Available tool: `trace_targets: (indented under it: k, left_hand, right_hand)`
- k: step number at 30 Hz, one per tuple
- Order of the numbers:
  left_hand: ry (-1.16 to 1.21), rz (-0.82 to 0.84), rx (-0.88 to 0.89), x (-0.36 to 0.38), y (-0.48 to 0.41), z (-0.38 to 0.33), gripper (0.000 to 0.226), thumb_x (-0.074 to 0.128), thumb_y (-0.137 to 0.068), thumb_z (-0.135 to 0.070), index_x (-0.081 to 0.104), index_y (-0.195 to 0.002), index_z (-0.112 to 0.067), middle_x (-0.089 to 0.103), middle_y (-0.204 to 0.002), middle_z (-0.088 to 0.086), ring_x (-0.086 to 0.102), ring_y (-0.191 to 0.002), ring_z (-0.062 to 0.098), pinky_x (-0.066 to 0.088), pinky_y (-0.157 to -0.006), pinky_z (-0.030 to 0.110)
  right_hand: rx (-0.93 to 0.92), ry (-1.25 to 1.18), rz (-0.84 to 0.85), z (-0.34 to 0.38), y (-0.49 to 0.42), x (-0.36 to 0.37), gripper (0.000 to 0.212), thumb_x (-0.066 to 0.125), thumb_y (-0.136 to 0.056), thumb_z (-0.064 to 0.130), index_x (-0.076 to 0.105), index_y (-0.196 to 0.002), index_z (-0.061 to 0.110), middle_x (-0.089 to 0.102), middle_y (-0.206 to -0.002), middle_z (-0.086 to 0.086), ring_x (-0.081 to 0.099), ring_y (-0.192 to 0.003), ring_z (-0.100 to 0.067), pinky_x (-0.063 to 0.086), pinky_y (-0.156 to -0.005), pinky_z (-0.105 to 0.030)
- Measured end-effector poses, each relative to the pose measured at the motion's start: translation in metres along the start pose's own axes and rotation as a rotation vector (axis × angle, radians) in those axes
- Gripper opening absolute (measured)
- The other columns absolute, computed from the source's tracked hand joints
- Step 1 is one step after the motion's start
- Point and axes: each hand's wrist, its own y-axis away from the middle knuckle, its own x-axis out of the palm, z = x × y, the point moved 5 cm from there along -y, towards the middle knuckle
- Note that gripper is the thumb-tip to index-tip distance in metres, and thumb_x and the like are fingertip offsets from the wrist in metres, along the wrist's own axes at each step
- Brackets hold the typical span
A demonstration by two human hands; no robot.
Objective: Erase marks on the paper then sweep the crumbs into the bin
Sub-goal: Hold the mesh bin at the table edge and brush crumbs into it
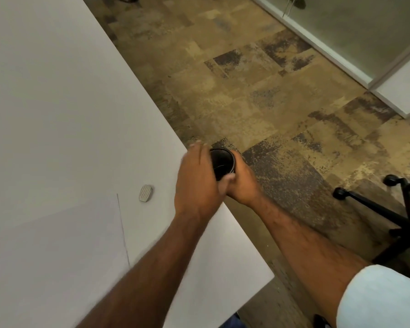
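Note:
A small round black mesh bin is held just past the right edge of the white table, its mouth tilted toward the tabletop. My right hand grips the bin from below and behind. My left hand lies flat at the table edge against the bin's rim, fingers together and holding nothing. A white sheet of paper lies at the near left, with a thin pencil line along its right edge. A grey-white eraser rests on the table beside the paper. No crumbs can be made out.
Patchy brown carpet covers the floor to the right of the table. A black office chair base with castors stands at the right. A glass partition with a white frame runs along the far right.

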Motion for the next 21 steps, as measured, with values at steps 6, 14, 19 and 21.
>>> trace_targets:
  k: [6,14,19,21]
  left_hand:
    - [-0.13,0.148,-0.337,0.02,0.082,0.018,0.123,-0.005,-0.069,-0.09,-0.019,-0.15,0.001,-0.025,-0.159,0.022,-0.024,-0.147,0.035,-0.007,-0.122,0.047]
    - [-0.252,0.176,-0.247,0.039,0.033,-0.005,0.113,0.006,-0.079,-0.08,-0.012,-0.151,0.006,-0.02,-0.158,0.029,-0.021,-0.148,0.038,-0.01,-0.121,0.048]
    - [-0.227,0.218,-0.004,0.049,0.008,-0.019,0.102,0.0,-0.082,-0.072,-0.006,-0.154,0.001,-0.015,-0.162,0.022,-0.018,-0.15,0.031,-0.011,-0.122,0.042]
    - [-0.188,0.225,0.107,0.051,0.007,-0.03,0.099,0.003,-0.084,-0.071,-0.004,-0.155,-0.001,-0.012,-0.163,0.019,-0.017,-0.151,0.027,-0.01,-0.122,0.04]
  right_hand:
    - [-0.014,0.034,-0.023,0.0,0.002,-0.001,0.091,0.094,-0.056,0.026,0.046,-0.132,0.015,0.057,-0.119,0.011,0.054,-0.108,-0.001,0.037,-0.08,0.003]
    - [0.026,0.018,0.009,-0.003,0.005,-0.001,0.089,0.09,-0.06,0.027,0.043,-0.134,0.016,0.058,-0.12,0.011,0.056,-0.105,0.002,0.04,-0.086,-0.005]
    - [0.041,0.016,0.024,0.011,0.012,-0.001,0.064,0.062,-0.079,0.046,0.046,-0.131,0.012,0.054,-0.117,0.009,0.056,-0.108,-0.008,0.037,-0.086,-0.003]
    - [-0.017,0.045,0.023,0.015,0.015,-0.002,0.05,0.049,-0.094,0.03,0.043,-0.135,0.002,0.052,-0.122,-0.001,0.053,-0.119,-0.023,0.028,-0.092,0.0]
